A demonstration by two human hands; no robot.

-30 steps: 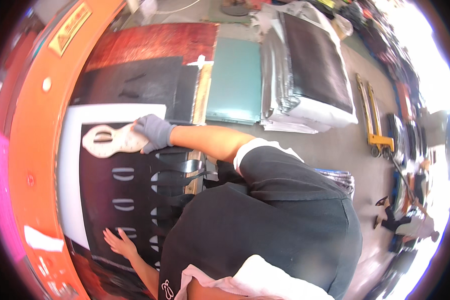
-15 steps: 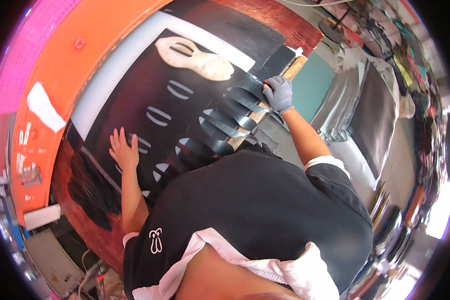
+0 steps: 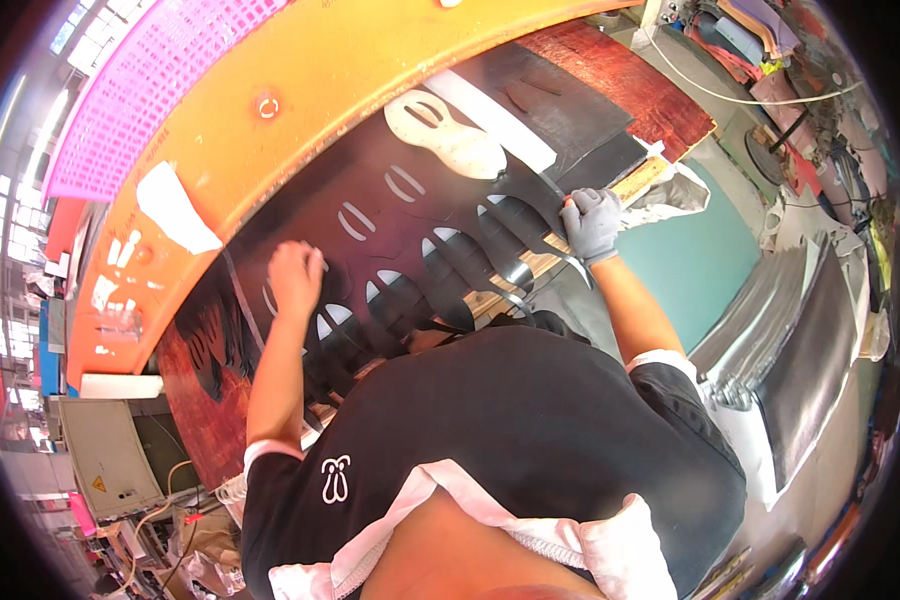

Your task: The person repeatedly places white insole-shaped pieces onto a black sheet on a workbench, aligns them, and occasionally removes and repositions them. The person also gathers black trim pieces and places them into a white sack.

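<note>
A black sheet [image 3: 325, 190] with several curved slots and sole-shaped cut-outs lies across the work table in front of me. My left hand [image 3: 298, 278], bare, is over its left part with the fingers curled in; whether they hold anything cannot be made out. At the sheet's right edge my right hand [image 3: 592, 222], in a grey glove, is closed on the black material, where thin strips hang between the cut-outs. On the sheet's far side rests a cream sole-shaped piece [image 3: 448, 138] with a slotted opening.
An orange machine beam [image 3: 300, 85] arches along the far side, bearing a pink perforated basket [image 3: 160, 95] and a white paper [image 3: 173, 210]. Dark offcuts [image 3: 210, 335] lie at the table's left. A white board [image 3: 500, 125] shows beyond the sheet. Stacked dark sheets [image 3: 805, 350] stand right.
My left hand has gone from spread flat on the sheet to curled fingers. The sheet now covers more of the white board, nearer the orange beam. My right hand keeps its grip; the view has shifted.
</note>
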